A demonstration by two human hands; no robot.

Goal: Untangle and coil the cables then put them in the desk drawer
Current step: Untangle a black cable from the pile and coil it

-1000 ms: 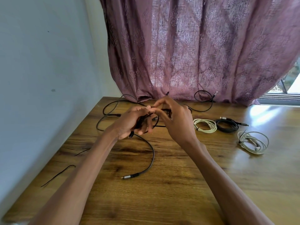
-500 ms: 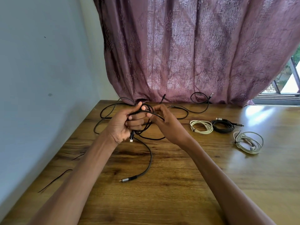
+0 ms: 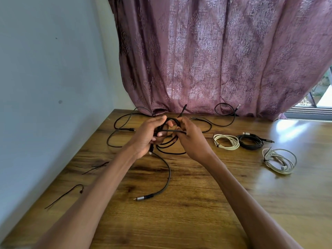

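At the far left of the wooden desk (image 3: 179, 221), close to the wall (image 3: 45, 87), two thin black ties (image 3: 64, 195) lie loose, one nearer the viewer and one (image 3: 97, 167) a little farther back. Beyond them a loose black cable (image 3: 116, 133) loops across the desktop toward the purple curtain (image 3: 215, 60).

The left hand (image 3: 149, 137) is curled around a bundle of black cable loops (image 3: 168, 141), thumb on top and fingers wrapped beneath, holding the coil just above the desk. A free tail of that cable drops from under the left hand and curves toward the viewer, ending in a silver-tipped plug (image 3: 142, 198) resting on the wood between the two forearms.

The right hand (image 3: 190, 139) meets the left at the same coil; its fingers pinch a strand that runs straight across the loops, and its thumb side touches the top of the coil. The two hands are almost touching, with the coil held between them.

Behind the right hand another black cable (image 3: 226, 114) trails along the foot of the curtain. Farther right, well apart from the hands, three tied coils lie on the desk: a cream coil (image 3: 226, 141), just beside it a black coil (image 3: 251, 141), and nearer the viewer a pale grey coil (image 3: 279, 160). At the far right edge a window (image 3: 321, 97) shows past the curtain.
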